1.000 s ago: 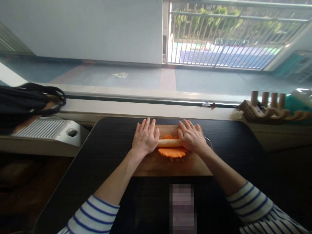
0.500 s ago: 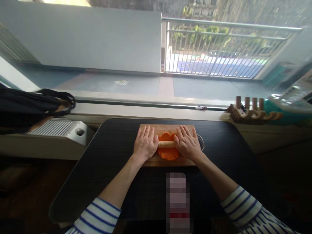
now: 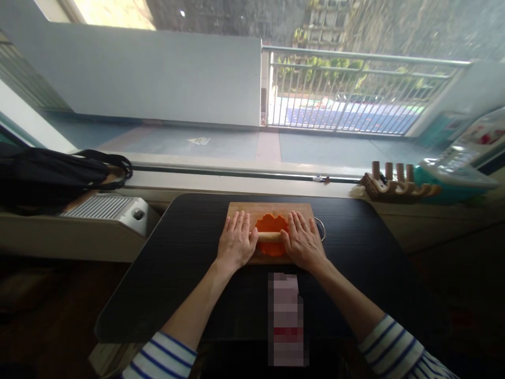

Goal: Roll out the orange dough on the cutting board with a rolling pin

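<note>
A flat orange disc of dough (image 3: 270, 225) lies on a wooden cutting board (image 3: 272, 208) on a black table (image 3: 181, 263). Across the dough rests a pale wooden rolling pin (image 3: 269, 236). My left hand (image 3: 236, 239) lies flat on the pin's left end, fingers stretched out and pointing away from me. My right hand (image 3: 302, 241) presses the same way on the pin's right end. Both palms cover the pin's ends, so only its middle shows.
A metal ring (image 3: 320, 227) sticks out at the board's right edge. A black bag (image 3: 51, 176) and a white ribbed appliance (image 3: 106, 208) sit to the left. Wooden pegs in a holder (image 3: 390, 181) and a teal container (image 3: 450, 184) stand on the sill at right.
The pin and both hands have rolled back toward me over the dough, showing more dough beyond the pin. The camera has tilted up, so the board looks smaller and farther.
</note>
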Demonstrator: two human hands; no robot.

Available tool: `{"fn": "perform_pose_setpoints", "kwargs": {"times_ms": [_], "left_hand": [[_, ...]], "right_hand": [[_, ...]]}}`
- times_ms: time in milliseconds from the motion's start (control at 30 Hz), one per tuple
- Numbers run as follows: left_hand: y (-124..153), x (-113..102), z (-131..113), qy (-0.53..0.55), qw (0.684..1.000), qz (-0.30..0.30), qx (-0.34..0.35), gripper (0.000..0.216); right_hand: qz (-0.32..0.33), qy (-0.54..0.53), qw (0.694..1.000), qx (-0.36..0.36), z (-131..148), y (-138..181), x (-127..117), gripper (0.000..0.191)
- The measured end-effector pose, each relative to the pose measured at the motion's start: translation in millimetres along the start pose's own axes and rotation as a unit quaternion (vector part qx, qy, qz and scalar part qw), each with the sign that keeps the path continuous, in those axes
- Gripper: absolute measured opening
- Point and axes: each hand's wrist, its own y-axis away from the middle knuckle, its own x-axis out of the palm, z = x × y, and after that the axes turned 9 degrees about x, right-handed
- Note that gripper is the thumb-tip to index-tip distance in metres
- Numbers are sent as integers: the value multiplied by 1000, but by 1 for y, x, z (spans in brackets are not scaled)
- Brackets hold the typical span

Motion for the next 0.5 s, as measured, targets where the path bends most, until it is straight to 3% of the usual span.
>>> {"fn": "perform_pose_setpoints", "kwargs": {"times_ms": [300, 500], "left_hand": [[31, -2, -7, 19, 999, -27, 12, 55], [41, -4, -3, 52, 997, -44, 39, 59]], "right_hand": [[-30, -16, 999, -32, -3, 30, 4, 58], [-38, -59, 994, -83, -15, 33, 5, 53]]}}
